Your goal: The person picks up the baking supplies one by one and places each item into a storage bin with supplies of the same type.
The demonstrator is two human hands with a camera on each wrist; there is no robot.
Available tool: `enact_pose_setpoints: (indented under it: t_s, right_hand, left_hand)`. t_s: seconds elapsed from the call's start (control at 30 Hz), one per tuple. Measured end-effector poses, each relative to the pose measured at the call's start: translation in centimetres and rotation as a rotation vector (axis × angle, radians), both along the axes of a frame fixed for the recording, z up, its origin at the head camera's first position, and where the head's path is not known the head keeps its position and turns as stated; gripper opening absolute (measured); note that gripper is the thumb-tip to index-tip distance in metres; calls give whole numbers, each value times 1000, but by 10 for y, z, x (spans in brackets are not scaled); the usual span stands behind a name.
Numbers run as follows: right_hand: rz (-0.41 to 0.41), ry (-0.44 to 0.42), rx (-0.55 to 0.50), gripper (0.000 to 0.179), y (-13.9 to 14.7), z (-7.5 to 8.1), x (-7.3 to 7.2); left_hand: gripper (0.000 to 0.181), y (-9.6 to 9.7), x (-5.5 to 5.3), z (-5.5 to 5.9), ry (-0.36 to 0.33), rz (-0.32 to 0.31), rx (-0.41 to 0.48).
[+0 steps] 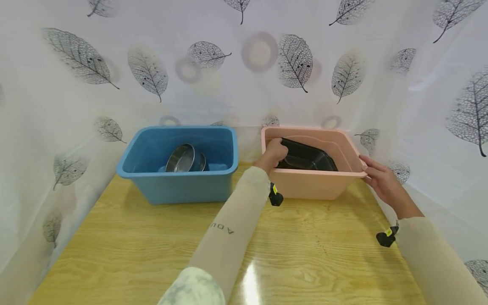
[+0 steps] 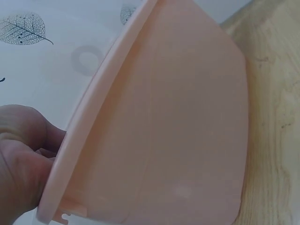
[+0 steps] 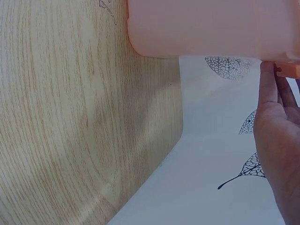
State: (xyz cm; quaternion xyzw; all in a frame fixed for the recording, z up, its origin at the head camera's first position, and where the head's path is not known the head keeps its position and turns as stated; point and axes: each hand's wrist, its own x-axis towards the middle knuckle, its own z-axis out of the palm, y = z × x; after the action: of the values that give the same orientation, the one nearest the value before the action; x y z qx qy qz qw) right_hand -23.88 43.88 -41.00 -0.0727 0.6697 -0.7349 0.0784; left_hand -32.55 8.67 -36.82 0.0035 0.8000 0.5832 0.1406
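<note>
A peach plastic bin (image 1: 301,186) stands at the right back of the table. A black rectangular pan, like a baking tin (image 1: 305,154), lies tilted inside it. My left hand (image 1: 272,154) reaches over the bin's front rim and pinches the pan's upper left corner; in the left wrist view the bin wall hides the pan and fingertips. On the bin's right end, my right hand (image 1: 385,186) touches the rim with fingers mostly straight, and the right wrist view shows the same hand (image 3: 281,136) at the rim's edge.
To the left stands a blue plastic bin (image 1: 183,188). Round metal pans (image 1: 181,159) lean inside it. Both bins rest on a wood-grain table (image 1: 297,254). A white leaf-print sheet (image 1: 244,97) hangs behind and along the sides.
</note>
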Motion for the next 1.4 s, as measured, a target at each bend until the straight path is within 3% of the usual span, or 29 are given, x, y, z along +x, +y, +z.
enact_pose_setpoints:
  t_s: [0.37, 0.67, 1.03, 1.27, 1.4]
  right_hand:
    - [-9, -12, -27, 60, -7, -2, -1]
    - [-10, 0, -52, 58, -12, 2, -3]
    - [-25, -10, -40, 61, -6, 1, -4]
    - [-48, -18, 28, 61, -2, 0, -3]
    - [-51, -19, 47, 59, -2, -1, -2]
  left_hand:
    - [62, -3, -2, 6, -76, 56, -41]
    - [58, -6, -5, 12, -82, 70, -54]
    - [63, -3, -5, 8, -93, 49, 97]
    - [66, -1, -4, 4, -83, 12, 64]
    - [67, 1, -5, 2, -95, 18, 91]
